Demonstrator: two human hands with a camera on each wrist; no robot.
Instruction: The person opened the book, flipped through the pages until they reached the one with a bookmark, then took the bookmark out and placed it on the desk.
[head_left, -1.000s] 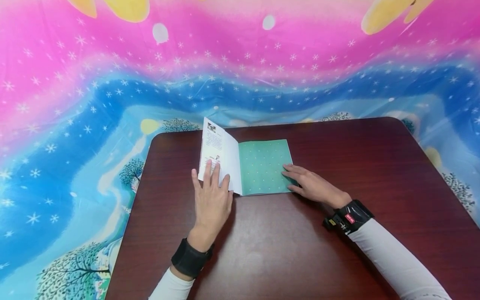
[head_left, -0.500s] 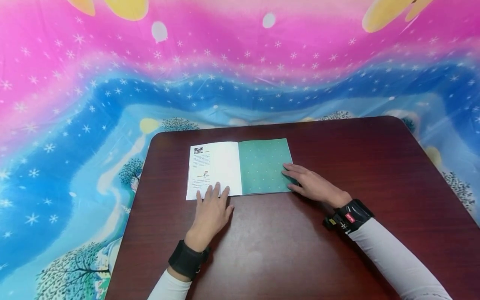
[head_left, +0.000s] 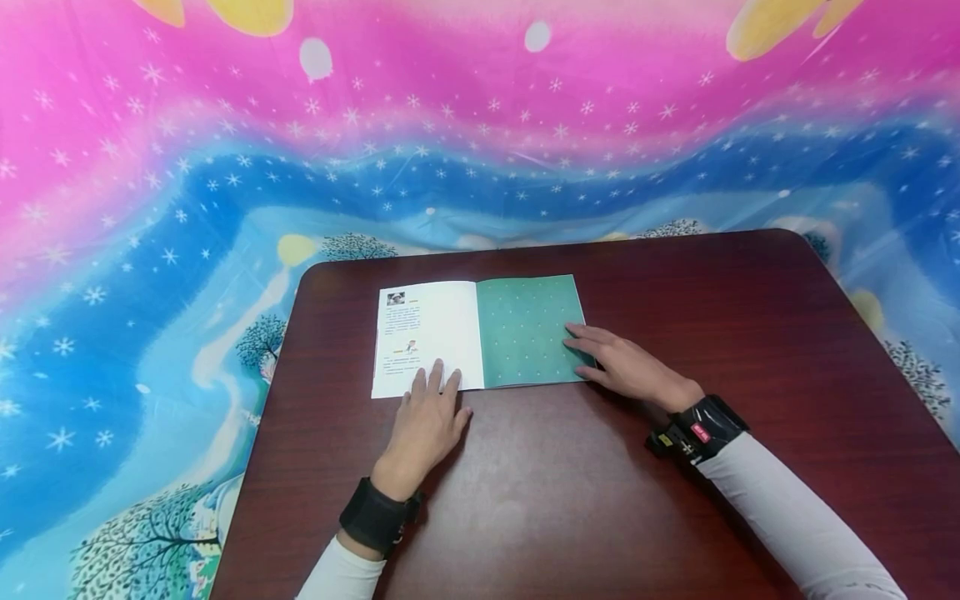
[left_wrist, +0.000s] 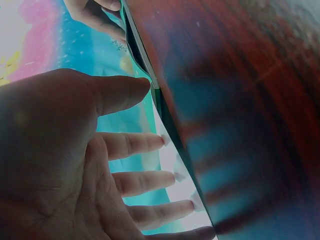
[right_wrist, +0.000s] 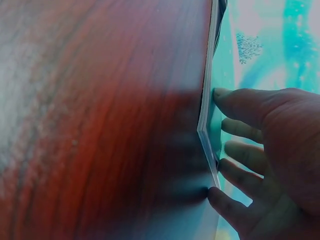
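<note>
A thin booklet [head_left: 450, 317] lies spread flat on the dark wooden table. Its left page is white, with a small photo, blocks of text and a little figure. The right page [head_left: 528, 329] is green with a pattern of pale dots. My left hand [head_left: 423, 425] rests its straight, spread fingertips on the lower part of the white page; in the left wrist view its thumb [left_wrist: 122, 94] points toward the booklet's near edge. At the right edge of the green page lies my right hand [head_left: 630, 367], fingers extended over the border and thumb at the lower corner.
The reddish-brown table [head_left: 540, 492] has rounded far corners. Behind and beside it hangs a pink and blue cloth [head_left: 480, 142] with snowflakes and trees. Black straps with small devices [head_left: 701, 433] sit on both wrists, over white sleeves [head_left: 795, 517].
The white left page, raised at a slant a second ago, has come down flat to the left. My left hand has drawn back toward the near edge. My right hand has stayed in place.
</note>
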